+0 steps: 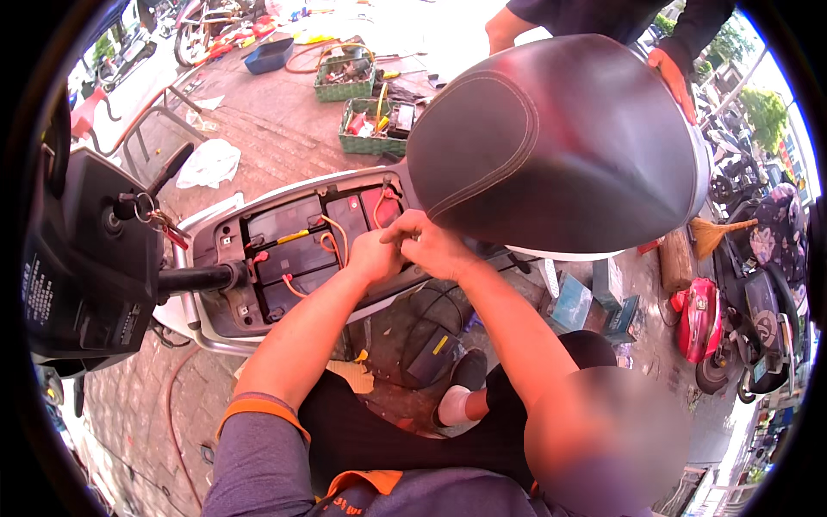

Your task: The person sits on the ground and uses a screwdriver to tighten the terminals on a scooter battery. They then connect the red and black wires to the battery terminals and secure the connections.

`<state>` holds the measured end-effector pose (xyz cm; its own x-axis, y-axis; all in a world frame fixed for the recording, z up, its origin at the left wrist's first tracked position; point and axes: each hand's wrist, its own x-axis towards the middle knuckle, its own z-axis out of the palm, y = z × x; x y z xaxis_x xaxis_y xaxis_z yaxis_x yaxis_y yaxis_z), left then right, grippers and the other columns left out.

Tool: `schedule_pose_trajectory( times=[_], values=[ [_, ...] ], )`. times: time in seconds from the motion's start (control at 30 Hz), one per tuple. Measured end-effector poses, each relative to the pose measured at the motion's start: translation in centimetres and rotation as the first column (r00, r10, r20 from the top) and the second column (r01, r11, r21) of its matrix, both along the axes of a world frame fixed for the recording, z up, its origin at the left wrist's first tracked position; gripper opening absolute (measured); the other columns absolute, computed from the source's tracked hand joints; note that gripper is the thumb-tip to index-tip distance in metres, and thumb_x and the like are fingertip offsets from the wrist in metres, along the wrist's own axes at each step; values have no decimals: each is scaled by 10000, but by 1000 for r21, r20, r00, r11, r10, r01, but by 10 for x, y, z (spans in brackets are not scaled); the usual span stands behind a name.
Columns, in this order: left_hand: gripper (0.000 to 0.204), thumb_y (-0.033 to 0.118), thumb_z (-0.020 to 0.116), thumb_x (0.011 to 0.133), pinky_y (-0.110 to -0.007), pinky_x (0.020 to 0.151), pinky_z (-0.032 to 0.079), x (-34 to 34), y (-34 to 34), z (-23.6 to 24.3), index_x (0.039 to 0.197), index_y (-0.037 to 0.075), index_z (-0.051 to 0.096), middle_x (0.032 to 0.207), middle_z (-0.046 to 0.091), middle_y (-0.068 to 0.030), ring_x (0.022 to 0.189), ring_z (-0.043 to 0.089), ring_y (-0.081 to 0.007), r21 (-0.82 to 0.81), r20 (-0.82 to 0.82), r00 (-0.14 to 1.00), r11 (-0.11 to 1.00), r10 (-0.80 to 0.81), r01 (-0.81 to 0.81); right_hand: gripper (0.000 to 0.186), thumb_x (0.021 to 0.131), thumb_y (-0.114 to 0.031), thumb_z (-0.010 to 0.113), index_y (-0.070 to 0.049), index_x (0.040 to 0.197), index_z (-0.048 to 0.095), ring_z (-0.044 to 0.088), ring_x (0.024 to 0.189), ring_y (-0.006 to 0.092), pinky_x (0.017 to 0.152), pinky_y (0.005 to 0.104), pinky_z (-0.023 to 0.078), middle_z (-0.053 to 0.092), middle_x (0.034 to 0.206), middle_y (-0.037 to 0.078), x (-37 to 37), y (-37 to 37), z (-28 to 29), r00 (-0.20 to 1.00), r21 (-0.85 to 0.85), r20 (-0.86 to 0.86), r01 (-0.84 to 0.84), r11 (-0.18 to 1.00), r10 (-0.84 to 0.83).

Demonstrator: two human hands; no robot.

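Observation:
My left hand (376,258) and my right hand (435,247) meet over the near right part of an open scooter battery compartment (215,320). Both are closed, the right with bent fingers against the left; whatever they grip is hidden between them. Dark grey batteries (299,260) fill the compartment. Orange wires (334,231) loop between their terminals, and one wire (379,207) runs to the far right corner beside my fingers. Just right of my hands stands the raised black scooter seat (603,146). Another person's hand (674,84) rests on its far right edge.
The handlebar column (95,258) with hanging keys (155,217) rises at left. Green baskets (372,127) of tools stand beyond the scooter. A loose battery (432,358) lies on the ground by my foot. Boxes (572,302) and a red bag (698,320) are at right.

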<state>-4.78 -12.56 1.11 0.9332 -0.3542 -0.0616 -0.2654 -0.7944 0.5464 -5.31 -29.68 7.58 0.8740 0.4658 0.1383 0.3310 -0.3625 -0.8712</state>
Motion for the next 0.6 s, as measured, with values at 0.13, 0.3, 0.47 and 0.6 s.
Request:
schedule_pose_trajectory(
  times=[0.13,0.3,0.47,0.6],
  values=[
    [85,205,682,863,-523,773,584,-1,1,-16,866,144,742,908,766,-125,904,741,-386,-29,187,982,999,-10,16,274,908,25,521,7,1006,777,641,769,95,720,267,539,708,836,29,-8,-6,-19,961,203,-275,61,977,-3],
    [150,245,698,894,-547,730,570,-4,4,-27,1028,179,719,867,745,-131,882,732,-404,-72,248,969,997,-18,37,192,874,68,515,1,876,695,588,709,71,629,254,475,689,829,14,-11,16,-52,980,421,-35,192,887,-195],
    [135,264,692,894,-538,739,567,-6,-2,-8,974,163,733,869,749,-136,880,734,-399,-43,177,984,999,0,8,173,848,59,506,-2,813,664,581,673,70,618,245,464,649,734,10,-17,30,-40,900,458,30,375,806,-436],
    [152,278,715,885,-523,756,574,-4,0,-5,974,157,736,871,760,-124,891,744,-380,69,147,989,998,-21,11,162,849,32,511,11,823,669,581,647,73,612,249,467,600,673,-3,-14,47,-47,689,481,251,521,705,-680]
  ],
)
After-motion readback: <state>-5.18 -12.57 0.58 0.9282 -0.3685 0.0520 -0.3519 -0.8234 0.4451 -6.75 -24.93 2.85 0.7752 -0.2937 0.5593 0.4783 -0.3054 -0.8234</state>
